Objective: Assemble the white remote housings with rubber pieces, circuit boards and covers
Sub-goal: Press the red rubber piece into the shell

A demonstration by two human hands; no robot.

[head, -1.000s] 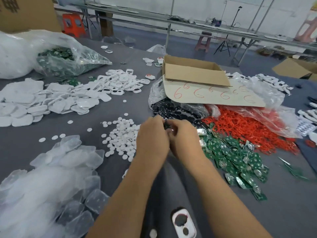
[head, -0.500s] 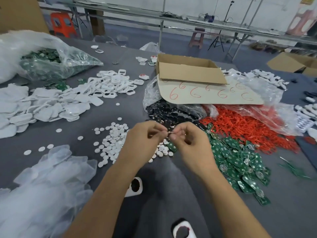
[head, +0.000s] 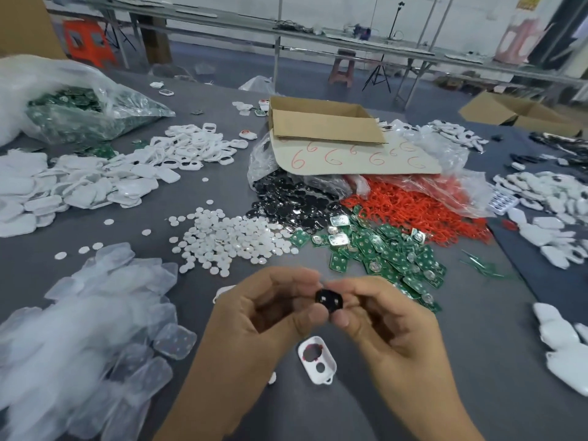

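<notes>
Both hands meet in the lower middle of the head view around a small black rubber piece point(head: 329, 300). My left hand point(head: 270, 310) pinches its left side with thumb and fingertips. My right hand point(head: 381, 316) pinches its right side the same way. Just below them a white remote housing point(head: 318, 361) with two round holes lies open side up on the grey table point(head: 477, 361). Part of another white housing point(head: 222, 291) peeks out behind my left hand.
Piles ring the hands: black rubber pieces point(head: 296, 205), green circuit boards point(head: 391, 253), red rubber rings point(head: 420, 205), white round discs point(head: 229, 240), clear covers point(head: 95, 313), white housings point(head: 95, 179). A cardboard box point(head: 324, 125) stands behind. More white parts point(head: 560, 338) lie at right.
Both hands have drawn back from the black rubber pile toward me, now holding one black rubber piece between them. The camera has tilted down, bringing the white housing into fuller view.
</notes>
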